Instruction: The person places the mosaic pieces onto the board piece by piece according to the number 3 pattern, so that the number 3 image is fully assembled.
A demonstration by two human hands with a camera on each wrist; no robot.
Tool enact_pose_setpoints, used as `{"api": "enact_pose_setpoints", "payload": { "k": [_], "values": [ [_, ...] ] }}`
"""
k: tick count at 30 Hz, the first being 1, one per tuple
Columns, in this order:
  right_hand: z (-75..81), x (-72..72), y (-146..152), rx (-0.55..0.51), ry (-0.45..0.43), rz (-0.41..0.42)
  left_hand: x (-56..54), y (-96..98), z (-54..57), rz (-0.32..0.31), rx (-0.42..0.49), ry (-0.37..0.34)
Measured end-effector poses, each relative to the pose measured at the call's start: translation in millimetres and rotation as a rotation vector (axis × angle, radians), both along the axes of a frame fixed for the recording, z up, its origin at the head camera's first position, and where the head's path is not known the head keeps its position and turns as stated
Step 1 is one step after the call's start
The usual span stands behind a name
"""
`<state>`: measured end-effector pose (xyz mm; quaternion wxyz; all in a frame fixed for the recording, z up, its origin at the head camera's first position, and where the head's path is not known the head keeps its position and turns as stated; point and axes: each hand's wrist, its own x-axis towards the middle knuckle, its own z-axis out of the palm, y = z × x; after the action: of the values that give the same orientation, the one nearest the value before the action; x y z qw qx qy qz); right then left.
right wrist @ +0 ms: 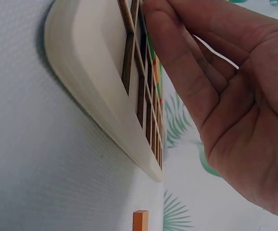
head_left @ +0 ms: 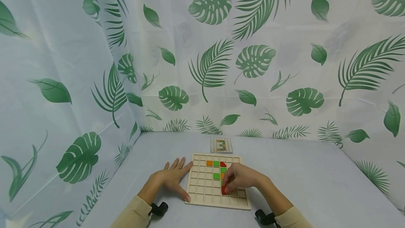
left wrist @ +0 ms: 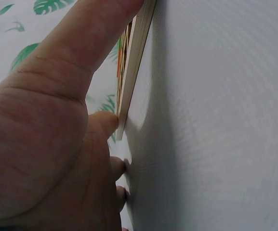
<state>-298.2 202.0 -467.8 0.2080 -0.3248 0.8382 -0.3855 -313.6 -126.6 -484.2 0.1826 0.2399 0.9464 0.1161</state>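
A wooden grid board (head_left: 203,197) lies flat on the table between both hands. My left hand (head_left: 172,178) is spread at its left side, the thumb on the near left corner and a fingertip by the left edge. With thumb and fingers, my right hand (head_left: 243,177) pinches a red tile (head_left: 224,190) low over the grid, right at a cell in the nearer half. Other tiles sit in cells: an orange tile (head_left: 209,163), a green tile (head_left: 216,163), a red rounded tile (head_left: 223,164) and more greens. The right hand hides part of the grid.
Beyond the board lies a small pattern card (head_left: 221,145) showing a coloured grid. An orange block (right wrist: 140,220) stands on the table past the board's edge in the right wrist view. Leaf-printed curtains (head_left: 215,108) hang behind and to the left of the table.
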Motion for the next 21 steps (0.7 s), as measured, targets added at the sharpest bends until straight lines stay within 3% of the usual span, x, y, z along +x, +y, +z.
{"api": "enact_pose_setpoints", "payload": {
  "k": [7,21],
  "values": [
    [1.4,0.6,-0.7,0.051,0.056,-0.004,-0.7,-0.3,-1.0,-0.007,-0.008,0.006],
    [6.8,4.9,-3.4,0.076,0.072,0.014,-0.9,-0.1,0.4,-0.01,-0.008,0.0]
  ]
}}
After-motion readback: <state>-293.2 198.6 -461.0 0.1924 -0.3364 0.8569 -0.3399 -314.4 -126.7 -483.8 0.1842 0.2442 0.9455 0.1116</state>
